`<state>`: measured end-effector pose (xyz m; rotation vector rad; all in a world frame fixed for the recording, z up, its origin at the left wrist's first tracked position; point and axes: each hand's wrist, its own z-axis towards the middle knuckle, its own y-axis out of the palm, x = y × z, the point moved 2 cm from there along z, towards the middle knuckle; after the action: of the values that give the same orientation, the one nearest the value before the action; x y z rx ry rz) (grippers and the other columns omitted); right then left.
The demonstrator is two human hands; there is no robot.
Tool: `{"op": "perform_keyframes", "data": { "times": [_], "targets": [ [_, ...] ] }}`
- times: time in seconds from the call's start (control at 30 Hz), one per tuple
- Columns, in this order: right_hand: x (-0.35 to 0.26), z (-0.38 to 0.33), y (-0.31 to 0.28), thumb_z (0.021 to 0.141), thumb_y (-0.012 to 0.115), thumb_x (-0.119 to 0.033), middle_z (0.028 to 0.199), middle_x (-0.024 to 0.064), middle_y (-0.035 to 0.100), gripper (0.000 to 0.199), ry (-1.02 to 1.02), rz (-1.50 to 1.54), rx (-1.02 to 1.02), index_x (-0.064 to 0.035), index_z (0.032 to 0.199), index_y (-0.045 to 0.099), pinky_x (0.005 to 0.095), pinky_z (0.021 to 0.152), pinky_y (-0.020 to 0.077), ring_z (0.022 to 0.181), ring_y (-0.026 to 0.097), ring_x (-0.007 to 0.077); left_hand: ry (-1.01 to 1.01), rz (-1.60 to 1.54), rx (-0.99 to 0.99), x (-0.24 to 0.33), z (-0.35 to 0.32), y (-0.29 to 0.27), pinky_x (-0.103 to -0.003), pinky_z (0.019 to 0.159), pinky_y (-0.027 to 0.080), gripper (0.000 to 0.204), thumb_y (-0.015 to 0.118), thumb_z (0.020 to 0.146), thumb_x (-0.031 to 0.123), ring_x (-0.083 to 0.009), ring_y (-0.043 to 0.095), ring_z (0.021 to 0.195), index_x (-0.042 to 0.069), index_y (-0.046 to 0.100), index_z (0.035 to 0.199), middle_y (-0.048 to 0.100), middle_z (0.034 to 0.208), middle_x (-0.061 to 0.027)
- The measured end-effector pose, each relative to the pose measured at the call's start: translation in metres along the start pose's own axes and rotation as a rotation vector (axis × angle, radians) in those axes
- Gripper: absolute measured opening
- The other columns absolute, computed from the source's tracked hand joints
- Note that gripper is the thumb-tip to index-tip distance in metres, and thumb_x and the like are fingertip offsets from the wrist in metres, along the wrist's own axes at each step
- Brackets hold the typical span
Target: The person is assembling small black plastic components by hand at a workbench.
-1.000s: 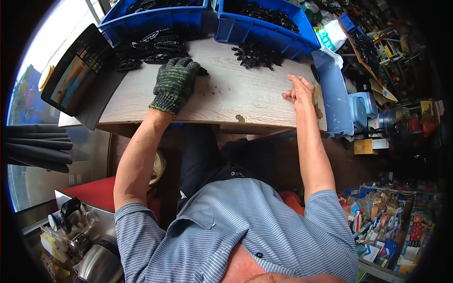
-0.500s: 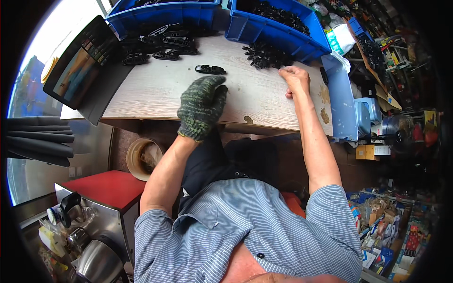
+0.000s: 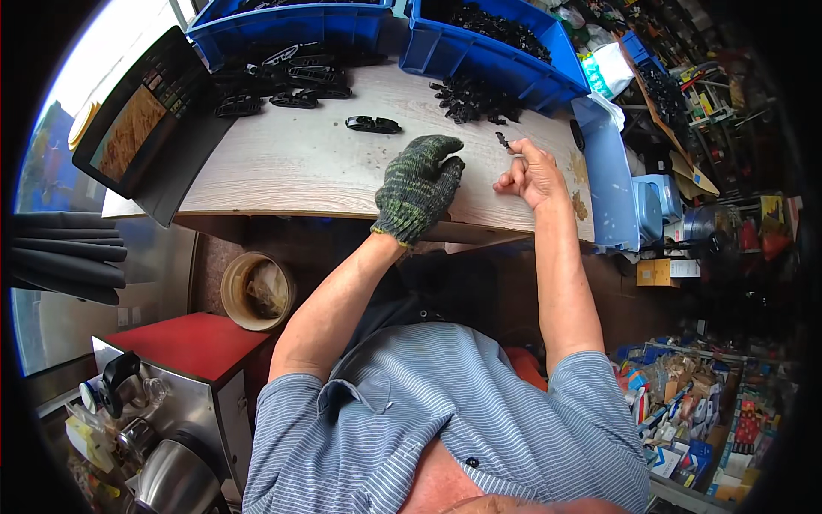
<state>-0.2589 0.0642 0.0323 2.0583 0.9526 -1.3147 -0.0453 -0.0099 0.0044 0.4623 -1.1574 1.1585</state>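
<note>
My right hand point(image 3: 533, 176), bare, pinches a small black plastic part point(image 3: 503, 140) between thumb and fingertip, just above the table. My left hand point(image 3: 418, 187) wears a dark green knitted glove. Its fingers curve forward with a gap to the thumb, and nothing shows between them. A long black plastic piece point(image 3: 373, 125) lies on the table beyond the gloved hand. Farther right is a heap of small black parts point(image 3: 475, 100), close to the right hand. More long black pieces point(image 3: 295, 100) are piled at the far left.
Two blue bins, one at the far left point(image 3: 291, 30) and one at the far right point(image 3: 505, 64), hold black parts. A propped screen point(image 3: 128, 128) stands on the left of the wooden table point(image 3: 282, 163). Below are a round bucket point(image 3: 231, 291) and a red-topped cabinet point(image 3: 184, 343).
My right hand has drawn back from the heap, now with a small black part in its pinch. My gloved left hand has moved right, toward the right hand.
</note>
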Motion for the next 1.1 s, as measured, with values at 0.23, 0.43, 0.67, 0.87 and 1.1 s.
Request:
{"op": "perform_keyframes", "data": {
  "times": [0.23,0.43,0.67,0.87,1.1],
  "targets": [
    [0.022,-0.014,0.019,0.087,0.069,-0.031,0.047,0.0039,0.045,0.026,-0.082,0.018,-0.215,-0.0078,0.081,0.06,0.047,0.054,0.06,0.04,0.048,0.0185,-0.075,-0.244,-0.196,-0.005,0.027,0.028,-0.033,0.09,0.054,0.031,0.068,0.092,0.014,-0.0221,0.066,0.109,0.005,0.067,0.121,0.069,0.117,-0.0133],
    [0.024,-0.023,0.025,0.09,0.065,-0.028,0.047,0.0035,0.046,0.024,-0.159,0.075,-0.176,-0.0041,0.091,0.065,0.0405,0.047,0.0572,0.037,0.043,0.0142,-0.18,-0.33,-0.273,-0.01,0.024,0.028,-0.031,0.08,0.057,0.029,0.067,0.094,0.015,-0.0165,0.07,0.091,0.002,0.067,0.12,0.073,0.104,-0.0106],
    [0.027,-0.027,0.029,0.09,0.068,-0.029,0.048,0.0025,0.049,0.028,-0.284,0.112,-0.186,-0.0043,0.104,0.066,0.0343,0.045,0.0539,0.039,0.049,0.0142,-0.459,-0.676,-0.223,0.001,0.025,0.02,-0.03,0.067,0.059,0.03,0.064,0.096,0.014,-0.0166,0.07,0.078,0.001,0.064,0.123,0.072,0.099,-0.0115],
    [0.033,-0.026,0.035,0.086,0.078,-0.023,0.05,0.0009,0.05,0.025,-0.323,0.064,-0.182,-0.0064,0.103,0.068,0.0313,0.045,0.0528,0.04,0.049,0.0119,-0.408,-0.571,-0.237,0.006,0.023,0.016,-0.029,0.066,0.056,0.03,0.065,0.097,0.018,-0.0138,0.067,0.076,0.002,0.065,0.122,0.071,0.094,-0.0086],
    [0.033,-0.032,0.033,0.09,0.075,-0.023,0.051,0.0026,0.052,0.019,-0.274,0.135,-0.172,-0.008,0.098,0.066,0.0344,0.044,0.0569,0.046,0.059,0.0158,0.04,0.6,0.115,0.009,0.021,-0.037,-0.044,0.072,0.055,0.034,0.068,0.091,0.032,-0.0296,0.071,0.078,0.012,0.068,0.118,0.073,0.088,-0.0133]
  ]
}}
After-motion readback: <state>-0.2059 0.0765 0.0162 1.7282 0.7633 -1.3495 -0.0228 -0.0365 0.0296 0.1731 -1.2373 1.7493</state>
